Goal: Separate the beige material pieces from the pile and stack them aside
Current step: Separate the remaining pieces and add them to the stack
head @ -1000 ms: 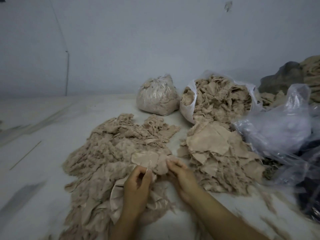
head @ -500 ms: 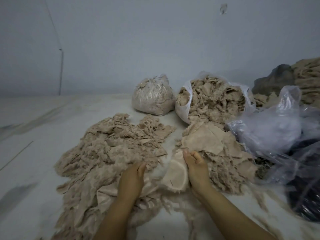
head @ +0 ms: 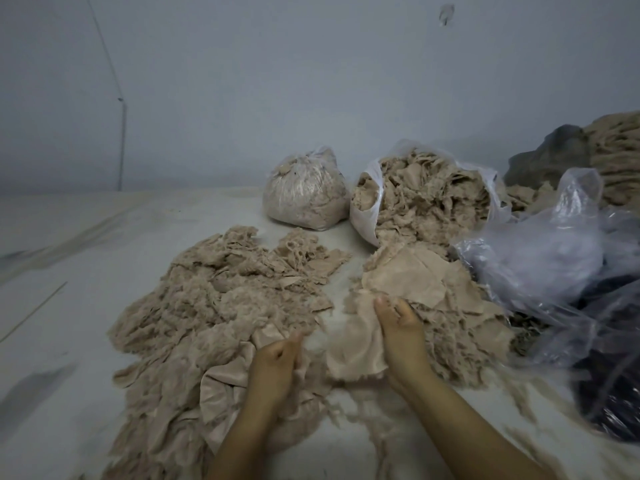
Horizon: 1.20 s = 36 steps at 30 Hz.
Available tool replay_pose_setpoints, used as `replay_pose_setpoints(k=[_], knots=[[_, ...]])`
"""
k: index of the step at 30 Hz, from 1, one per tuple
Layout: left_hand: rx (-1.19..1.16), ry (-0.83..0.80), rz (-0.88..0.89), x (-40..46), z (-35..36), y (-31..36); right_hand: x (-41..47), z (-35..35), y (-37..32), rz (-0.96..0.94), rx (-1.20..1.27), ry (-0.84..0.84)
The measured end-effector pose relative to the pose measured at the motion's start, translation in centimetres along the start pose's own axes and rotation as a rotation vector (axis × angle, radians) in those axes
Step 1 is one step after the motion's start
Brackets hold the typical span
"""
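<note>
A large pile of frayed beige scraps [head: 221, 299] spreads over the left and middle of the white surface. To its right lies a flatter stack of beige pieces [head: 408, 275]. My right hand [head: 398, 330] holds a smooth beige piece [head: 356, 344] at the stack's near left edge, thumb and fingers around its upper edge. My left hand [head: 277, 362] rests on the pile's near right edge with its fingers curled into the loose scraps there.
A tied clear bag of beige fluff [head: 304, 192] and an open white bag full of scraps [head: 426, 199] stand behind. Crumpled clear plastic [head: 540, 268] and dark bags [head: 613, 386] crowd the right side. A grey wall rises behind the white surface [head: 86, 244].
Both hands worked one piece free over the pile; my right hand then carried it right to the stack's edge. My left hand dropped back onto the pile.
</note>
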<state>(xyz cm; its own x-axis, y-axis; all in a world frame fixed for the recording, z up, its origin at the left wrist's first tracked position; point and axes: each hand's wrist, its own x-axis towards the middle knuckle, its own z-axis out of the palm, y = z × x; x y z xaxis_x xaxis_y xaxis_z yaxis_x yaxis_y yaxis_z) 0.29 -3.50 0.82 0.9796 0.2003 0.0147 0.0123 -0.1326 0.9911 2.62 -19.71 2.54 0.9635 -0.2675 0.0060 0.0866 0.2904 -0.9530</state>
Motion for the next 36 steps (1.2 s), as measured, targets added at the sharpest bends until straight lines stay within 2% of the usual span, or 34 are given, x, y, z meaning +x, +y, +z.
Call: replay_pose_setpoints(k=[3, 5, 8, 12, 15, 17, 19, 22, 23, 25, 28, 29, 30, 32, 33, 35, 36], knots=[[-0.048, -0.195, -0.004, -0.2, 0.3, 1.0, -0.7, -0.2, 0.0, 0.028, -0.249, -0.329], [-0.154, -0.309, -0.073, -0.1, 1.2, 1.6, -1.4, 0.1, 0.2, 0.034, -0.295, -0.450], [-0.268, -0.187, -0.121, 0.3, 1.4, 1.5, -1.7, -0.2, 0.0, 0.056, -0.368, -0.425], [-0.251, -0.087, -0.115, 0.7, 1.1, 0.6, -1.4, -0.6, -0.4, 0.093, -0.413, -0.434], [-0.203, 0.089, -0.079, 1.4, 0.4, 0.2, -0.2, -0.6, -2.0, -0.033, -0.448, -0.286], [-0.162, 0.126, -0.058, 1.7, -0.7, 0.2, 1.3, -0.8, -4.0, -0.101, -0.439, -0.157], [-0.094, 0.028, -0.035, 1.7, -1.8, 0.4, 3.6, -1.4, -6.4, -0.214, -0.501, -0.037], [0.324, -0.153, 0.032, 1.4, -3.5, 0.5, 6.1, -2.5, -9.1, -0.386, -0.928, 0.165], [0.457, -0.195, 0.053, 1.3, -4.1, 0.5, 6.2, -2.5, -9.1, -0.457, -1.012, 0.180], [0.574, -0.287, 0.034, 1.3, -5.4, 0.9, 4.8, -1.4, -7.3, -0.510, -0.980, 0.031], [0.765, -0.565, -0.082, 0.8, -6.6, 2.3, 0.4, 1.4, -1.0, -0.159, -0.917, -0.391], [0.857, -0.641, -0.126, 0.7, -6.8, 2.7, -0.6, 2.1, 1.2, -0.049, -0.925, -0.449], [0.903, -0.679, -0.150, 0.7, -7.0, 2.9, -1.4, 2.6, 2.8, 0.050, -0.888, -0.438], [0.890, -0.607, -0.074, 0.9, -6.7, 3.1, -2.3, 3.3, 4.5, 0.179, -0.633, -0.377], [0.831, -0.503, 0.019, 1.0, -6.3, 3.1, -2.5, 3.6, 4.8, 0.156, -0.527, -0.343], [0.719, -0.291, 0.237, 1.5, -5.2, 2.9, -2.6, 3.8, 4.9, 0.003, -0.508, -0.344], [0.684, -0.268, 0.307, 2.0, -4.6, 2.8, -2.8, 3.9, 4.6, -0.041, -0.510, -0.374]])
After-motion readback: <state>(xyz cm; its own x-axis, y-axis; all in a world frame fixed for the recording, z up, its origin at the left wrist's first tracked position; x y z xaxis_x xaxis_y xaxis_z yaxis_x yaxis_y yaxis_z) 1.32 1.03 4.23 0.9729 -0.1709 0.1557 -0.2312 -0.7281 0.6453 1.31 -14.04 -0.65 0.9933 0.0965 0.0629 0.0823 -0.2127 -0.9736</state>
